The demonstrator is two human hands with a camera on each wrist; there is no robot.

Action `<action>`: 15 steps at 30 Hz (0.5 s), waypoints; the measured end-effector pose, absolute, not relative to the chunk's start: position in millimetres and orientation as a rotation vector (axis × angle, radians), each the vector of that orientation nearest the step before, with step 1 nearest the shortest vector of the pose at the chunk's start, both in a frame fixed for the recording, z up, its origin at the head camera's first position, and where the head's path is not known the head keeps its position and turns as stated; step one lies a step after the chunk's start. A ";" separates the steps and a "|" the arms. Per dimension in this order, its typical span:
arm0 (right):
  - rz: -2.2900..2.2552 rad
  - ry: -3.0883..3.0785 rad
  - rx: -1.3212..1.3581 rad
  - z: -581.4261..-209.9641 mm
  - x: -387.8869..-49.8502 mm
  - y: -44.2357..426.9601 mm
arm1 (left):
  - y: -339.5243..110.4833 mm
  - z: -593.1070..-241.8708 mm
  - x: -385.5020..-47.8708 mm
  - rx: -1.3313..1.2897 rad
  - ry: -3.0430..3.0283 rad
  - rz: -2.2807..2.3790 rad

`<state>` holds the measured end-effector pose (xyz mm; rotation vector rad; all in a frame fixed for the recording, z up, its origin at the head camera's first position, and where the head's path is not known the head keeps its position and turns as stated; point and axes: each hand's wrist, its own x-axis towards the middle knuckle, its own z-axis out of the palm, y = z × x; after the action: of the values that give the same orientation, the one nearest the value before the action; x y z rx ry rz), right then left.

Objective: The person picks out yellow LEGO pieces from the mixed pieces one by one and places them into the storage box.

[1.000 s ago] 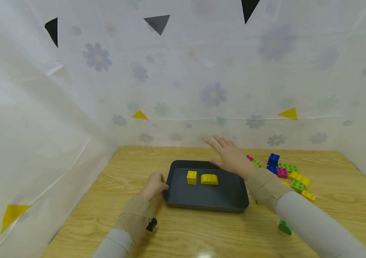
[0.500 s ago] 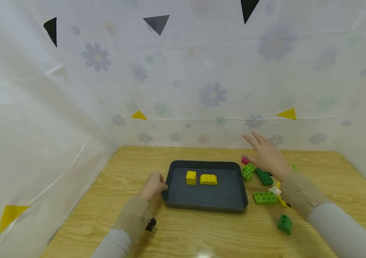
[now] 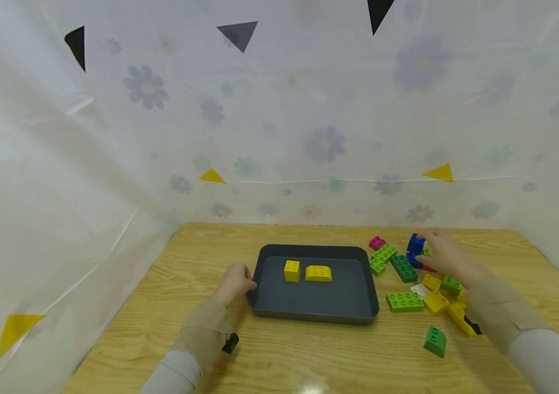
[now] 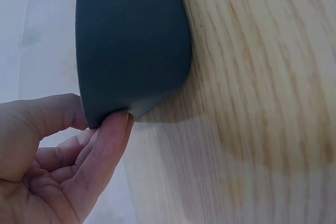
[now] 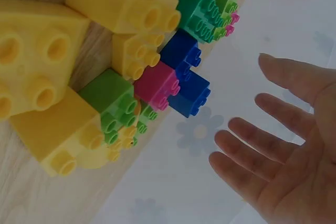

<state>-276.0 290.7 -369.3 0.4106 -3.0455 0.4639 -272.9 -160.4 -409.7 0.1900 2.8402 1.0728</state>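
The blue brick (image 3: 416, 243) sits on the far right side of the tray (image 3: 279, 300), outside it, with a second blue brick (image 3: 413, 260) just on its near side. The right hand (image 3: 450, 256) hovers there, its fingers apart and holding nothing; the right wrist view shows a gap between them and the bricks. No brick appears to be gripped.

Inside the tray lie just two pieces: a square-ended yellow brick (image 3: 292, 271) left of its middle and a curved yellow brick (image 3: 318, 273) close by, the two apart. These seem to be the part of the work that is done. Much of the tray floor is bare, so the filling looks to be at an early stage, though how many pieces belong inside cannot be told.

What seems left lies right of the tray: a pink brick (image 3: 377, 243) off its far corner, a dark-green brick (image 3: 404, 268) and light-green bricks (image 3: 384, 255) along its right side, a yellow pile (image 3: 436, 302) farther out, and a curved green brick (image 3: 435, 342) nearer the person.

At the tray's left edge, the left hand (image 3: 233, 283) has its fingers clamped on the rim. Under the tray spreads the wooden tabletop (image 3: 289, 355).
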 end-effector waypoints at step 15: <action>0.579 -3.271 0.428 -392.4 -273.2 307.5 | -160.7 -411.0 -274.0 0.188 2.839 1.064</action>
<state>-273.2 307.5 -392.4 0.4275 -3.2714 0.5787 -274.0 -160.7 -411.0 0.1878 2.8386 1.0637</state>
